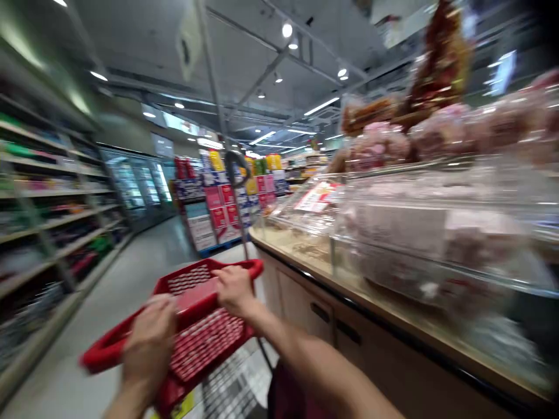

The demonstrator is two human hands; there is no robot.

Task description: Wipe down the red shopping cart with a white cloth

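Observation:
A red plastic shopping basket (pixel 205 337) rides on a trolley in front of me, low in the middle of the head view. My left hand (pixel 151 343) is closed round the near bar of the basket at its left. My right hand (pixel 233 290) grips the same red bar further right, fingers wrapped over it. Inside the basket I see only its mesh wall. The whole picture is smeared by motion.
A counter (pixel 393 314) with clear display cases of baked goods runs along my right. Stocked shelves (pixel 48 233) line the left. The grey aisle floor (pixel 144 256) leads ahead to stacked red and white boxes (pixel 222 215) and glass-door fridges.

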